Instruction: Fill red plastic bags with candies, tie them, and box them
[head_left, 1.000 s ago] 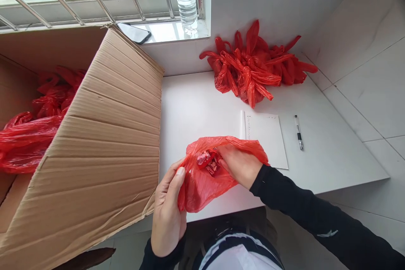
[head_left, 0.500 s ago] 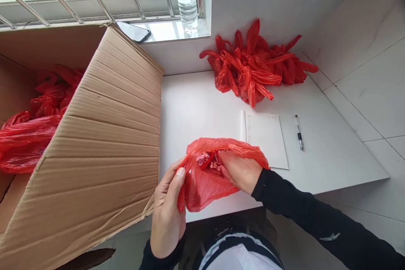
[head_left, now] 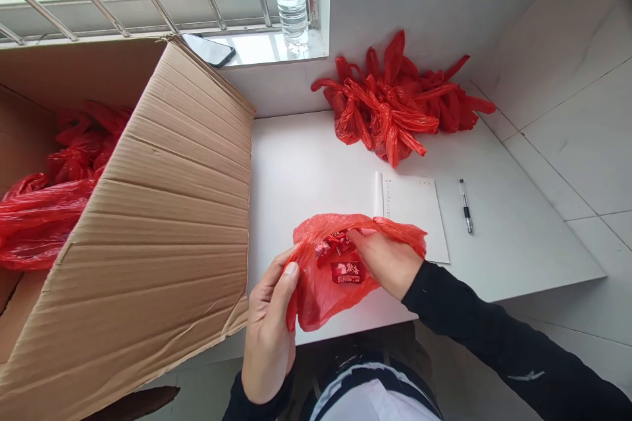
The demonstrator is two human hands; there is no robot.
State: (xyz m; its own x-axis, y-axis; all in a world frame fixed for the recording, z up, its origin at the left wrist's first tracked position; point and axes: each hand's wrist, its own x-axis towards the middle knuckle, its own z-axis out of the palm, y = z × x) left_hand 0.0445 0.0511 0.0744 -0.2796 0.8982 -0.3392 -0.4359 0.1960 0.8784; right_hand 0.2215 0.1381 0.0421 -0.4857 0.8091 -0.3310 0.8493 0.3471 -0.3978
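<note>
At the near edge of the tabletop (head_left: 306,164), my left hand (head_left: 269,325) pinches the rim of an open red bag (head_left: 318,299) between thumb and fingers. My right hand (head_left: 390,262) is inside the bag; its fingertips are hidden, so I cannot tell whether they grip. Small red packets (head_left: 347,272) lie within. Beyond the bag: a partly covered notebook (head_left: 415,210), with a pen (head_left: 467,209) to its right. Further back, other red bags (head_left: 388,112) lie heaped by the wall (head_left: 419,0).

A thin, translucent red plastic bag (head_left: 318,299), crumpled and gaping open, at the near edge of the white bench (head_left: 306,171); small red packets (head_left: 347,272) with pale lettering lie inside, one nearer than the rest
</note>
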